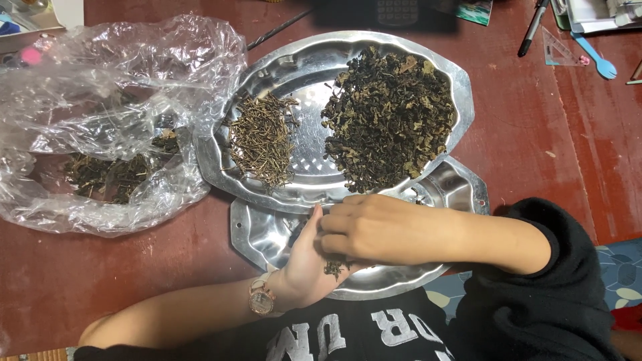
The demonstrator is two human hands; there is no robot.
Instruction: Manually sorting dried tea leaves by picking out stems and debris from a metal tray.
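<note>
Dried dark leaf fragments (334,267) are cupped in the left hand (309,257), which is turned palm up and held open over a lower steel tray (257,234), a pink-strapped wristwatch (261,299) being worn at its wrist. The right hand (374,227) is laid across the left palm, its fingers curled loosely and turned down toward the fragments; whether anything is pinched between them cannot be told. Just beyond both hands, an oval steel tray (314,67) is stacked partly over the lower one on the reddish-brown counter (535,147). Two separate heaps are carried on it: a small pile of thin pale stems (262,139) beyond the left hand, and a larger mound of dark crumpled leaves (388,117) beyond the right hand, the mound's near edge lying close to the right knuckles. Further out on the left-hand side, a crumpled clear plastic bag (100,100) with more dark leaves inside is seen touching the oval tray's rim. Far beyond the right hand, a black pen (533,28), a clear set square (558,50) and a blue plastic spoon (595,59) are left lying on the counter.
</note>
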